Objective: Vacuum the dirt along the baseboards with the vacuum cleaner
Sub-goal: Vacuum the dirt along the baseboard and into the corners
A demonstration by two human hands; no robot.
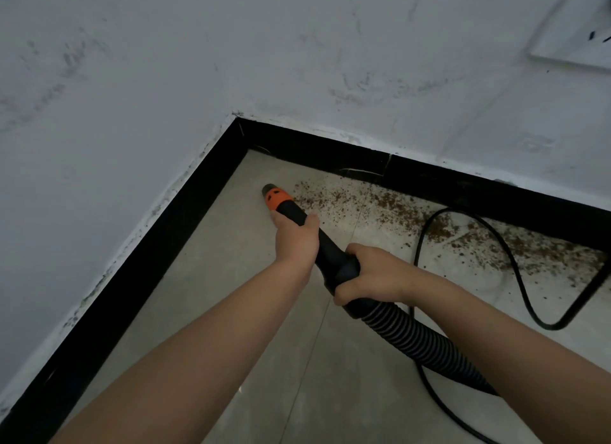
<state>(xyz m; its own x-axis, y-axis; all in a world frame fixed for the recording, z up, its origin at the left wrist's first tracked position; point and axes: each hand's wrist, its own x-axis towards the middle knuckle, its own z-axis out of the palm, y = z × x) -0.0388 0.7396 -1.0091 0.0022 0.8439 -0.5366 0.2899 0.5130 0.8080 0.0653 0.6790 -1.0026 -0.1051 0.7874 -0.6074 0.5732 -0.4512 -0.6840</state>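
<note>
Two hands, left hand (295, 237) and right hand (373, 275), clasping black orange-tipped vacuum nozzle (277, 196) near corner; brown dirt scatter (396, 209) at three o'clock along black baseboard (429, 179); risk: looped black cable (515, 271) snagging, spreading crumbs.

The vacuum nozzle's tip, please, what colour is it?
Orange, on the nozzle tip ahead of the black wand; the head view shows it.

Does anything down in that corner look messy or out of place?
Yes. Brown dirt is scattered on the floor along the right-hand black baseboard, and a black cable loops through it. The white wall is scuffed with grey marks.
</note>
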